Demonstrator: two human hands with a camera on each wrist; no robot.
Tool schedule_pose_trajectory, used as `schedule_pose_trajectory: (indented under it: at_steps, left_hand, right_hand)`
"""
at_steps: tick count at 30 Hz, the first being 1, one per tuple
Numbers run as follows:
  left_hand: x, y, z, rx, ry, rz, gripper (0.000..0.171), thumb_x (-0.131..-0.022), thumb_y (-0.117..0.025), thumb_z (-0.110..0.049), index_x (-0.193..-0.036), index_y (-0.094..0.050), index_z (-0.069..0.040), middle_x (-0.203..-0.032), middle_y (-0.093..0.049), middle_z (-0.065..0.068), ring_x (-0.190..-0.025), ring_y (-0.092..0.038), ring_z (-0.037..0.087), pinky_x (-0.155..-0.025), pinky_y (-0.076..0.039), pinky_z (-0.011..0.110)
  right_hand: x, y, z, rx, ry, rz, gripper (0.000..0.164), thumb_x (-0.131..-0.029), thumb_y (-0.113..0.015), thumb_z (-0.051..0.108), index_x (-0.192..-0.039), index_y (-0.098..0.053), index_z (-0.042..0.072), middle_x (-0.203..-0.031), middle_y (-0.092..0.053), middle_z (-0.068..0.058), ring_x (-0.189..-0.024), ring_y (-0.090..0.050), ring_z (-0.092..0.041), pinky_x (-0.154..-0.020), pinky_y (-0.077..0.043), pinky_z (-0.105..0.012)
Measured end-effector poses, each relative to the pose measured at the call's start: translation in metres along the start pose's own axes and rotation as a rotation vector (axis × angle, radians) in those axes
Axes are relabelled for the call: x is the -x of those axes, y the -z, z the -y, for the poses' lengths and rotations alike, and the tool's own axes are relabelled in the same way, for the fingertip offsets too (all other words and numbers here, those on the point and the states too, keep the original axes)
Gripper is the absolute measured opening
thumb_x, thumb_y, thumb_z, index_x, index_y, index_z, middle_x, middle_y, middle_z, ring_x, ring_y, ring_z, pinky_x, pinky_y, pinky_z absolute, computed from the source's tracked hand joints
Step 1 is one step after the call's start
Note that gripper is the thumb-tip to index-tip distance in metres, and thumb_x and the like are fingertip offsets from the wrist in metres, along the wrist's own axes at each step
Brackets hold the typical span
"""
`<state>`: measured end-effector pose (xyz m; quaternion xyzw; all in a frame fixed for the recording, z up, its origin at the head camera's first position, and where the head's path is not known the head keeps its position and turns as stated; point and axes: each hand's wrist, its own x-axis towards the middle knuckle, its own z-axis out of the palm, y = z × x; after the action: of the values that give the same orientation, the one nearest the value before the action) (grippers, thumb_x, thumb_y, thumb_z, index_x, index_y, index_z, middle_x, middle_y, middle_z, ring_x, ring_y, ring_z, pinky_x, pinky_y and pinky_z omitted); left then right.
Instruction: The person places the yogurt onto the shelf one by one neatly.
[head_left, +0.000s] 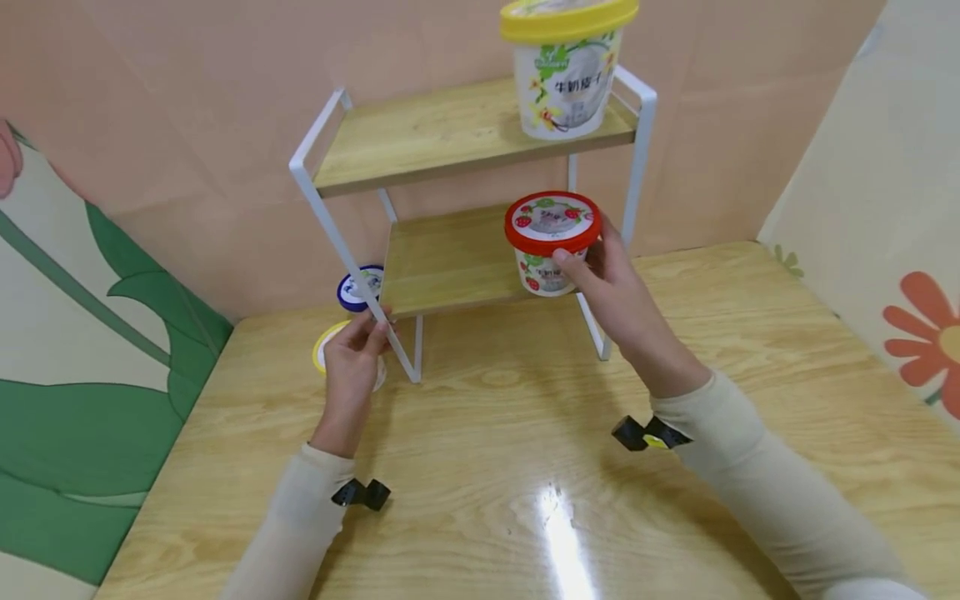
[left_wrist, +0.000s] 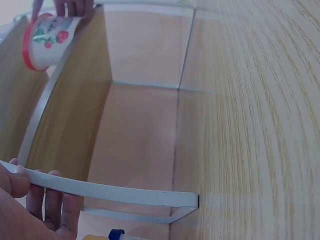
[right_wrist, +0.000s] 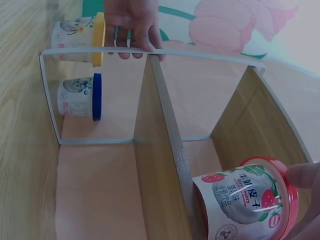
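Observation:
A two-tier shelf rack point(head_left: 427, 137) with wooden boards and a white metal frame stands on the table. My left hand point(head_left: 351, 362) grips its front left post point(left_wrist: 115, 192), thumb on one side and fingers behind. In my right hand point(head_left: 633, 312) is a paper tub with a red lid point(head_left: 551, 223) and strawberry print. This tub is upright at the right front of the lower board point(head_left: 450, 258), its base right at the board's edge. On the upper board, at the right, stands a larger-looking tub with a yellow lid point(head_left: 566, 75).
Beside the rack's left side, on the table point(head_left: 480, 467), are a blue-lidded tub point(right_wrist: 77, 97) and another yellow-lidded tub point(right_wrist: 77, 37), partly behind my left hand. A peach wall point(head_left: 210, 150) rises behind the rack, and a flower-printed panel point(head_left: 885, 250) stands on the right.

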<state>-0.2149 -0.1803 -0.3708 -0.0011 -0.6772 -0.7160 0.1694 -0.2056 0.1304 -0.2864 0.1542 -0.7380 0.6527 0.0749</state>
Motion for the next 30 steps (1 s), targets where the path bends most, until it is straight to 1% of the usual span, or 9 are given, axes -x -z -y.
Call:
schedule_pose_trajectory:
  at_steps: [3,7,11,18,20,25,28,30]
  left_hand:
    - [0.001,0.0,0.002,0.007,-0.007,-0.008,0.025,-0.096,-0.062,-0.003,-0.118,-0.068,0.007,-0.079,-0.069,-0.01,-0.079,-0.068,0.006,-0.075,-0.059,0.023]
    - [0.002,0.002,0.004,0.031,-0.021,-0.028,0.023,-0.095,-0.062,-0.002,-0.116,-0.069,0.006,-0.077,-0.07,-0.01,-0.078,-0.068,0.006,-0.075,-0.059,0.022]
    - [0.003,0.003,0.005,0.043,-0.017,-0.036,0.021,-0.095,-0.062,0.001,-0.114,-0.07,0.006,-0.076,-0.07,-0.009,-0.077,-0.069,0.005,-0.074,-0.059,0.021]
    - [0.004,0.006,0.006,0.038,-0.025,-0.037,0.023,-0.095,-0.061,0.0,-0.116,-0.067,0.009,-0.076,-0.07,-0.01,-0.075,-0.069,0.005,-0.073,-0.059,0.022]
    - [0.004,0.006,0.006,0.036,-0.026,-0.035,0.023,-0.096,-0.061,0.0,-0.116,-0.067,0.009,-0.076,-0.07,-0.01,-0.076,-0.069,0.005,-0.073,-0.059,0.022]
    - [0.004,0.005,0.005,0.025,-0.022,-0.023,0.021,-0.096,-0.062,-0.002,-0.114,-0.07,0.004,-0.077,-0.07,-0.01,-0.077,-0.069,0.005,-0.073,-0.059,0.022]
    - [0.002,0.003,0.004,0.011,-0.023,-0.013,0.021,-0.096,-0.062,-0.002,-0.114,-0.07,0.004,-0.077,-0.07,-0.01,-0.077,-0.069,0.005,-0.073,-0.058,0.021]
    - [0.001,0.0,0.003,0.009,-0.03,-0.005,0.023,-0.096,-0.062,-0.001,-0.116,-0.068,0.007,-0.076,-0.07,-0.011,-0.075,-0.068,0.004,-0.072,-0.058,0.02]
  right_hand:
    - [-0.001,-0.002,-0.001,-0.01,0.014,-0.005,0.067,-0.103,-0.051,0.024,-0.158,-0.015,0.015,-0.154,-0.039,-0.015,-0.141,-0.038,-0.027,-0.119,-0.031,-0.051]
    - [-0.004,-0.004,-0.004,-0.007,0.033,-0.018,0.068,-0.103,-0.051,0.022,-0.158,-0.014,0.011,-0.158,-0.033,-0.013,-0.147,-0.031,-0.026,-0.123,-0.025,-0.048]
    - [-0.004,-0.006,-0.007,0.006,0.037,-0.022,0.069,-0.104,-0.051,0.023,-0.158,-0.012,0.008,-0.161,-0.028,-0.012,-0.151,-0.025,-0.025,-0.125,-0.021,-0.046]
    - [-0.003,-0.008,-0.008,0.013,0.0,-0.014,0.072,-0.105,-0.049,0.027,-0.159,-0.005,0.007,-0.167,-0.015,-0.01,-0.155,-0.015,-0.023,-0.126,-0.017,-0.045]
    - [-0.002,-0.008,-0.008,0.013,-0.008,-0.013,0.073,-0.105,-0.049,0.027,-0.159,-0.005,0.008,-0.167,-0.014,-0.009,-0.155,-0.014,-0.023,-0.126,-0.018,-0.045]
    - [0.005,-0.006,-0.007,-0.006,-0.013,-0.006,0.071,-0.105,-0.048,0.028,-0.16,-0.006,0.012,-0.168,-0.013,-0.005,-0.155,-0.013,-0.019,-0.126,-0.019,-0.045]
    - [0.015,0.0,-0.005,0.061,-0.042,-0.005,0.072,-0.105,-0.049,0.027,-0.161,-0.006,0.016,-0.168,-0.011,-0.003,-0.156,-0.013,-0.018,-0.126,-0.017,-0.046]
    - [0.024,0.005,-0.002,0.134,-0.074,-0.002,0.074,-0.104,-0.05,0.026,-0.161,-0.004,0.017,-0.168,-0.011,-0.002,-0.156,-0.014,-0.022,-0.126,-0.017,-0.05]
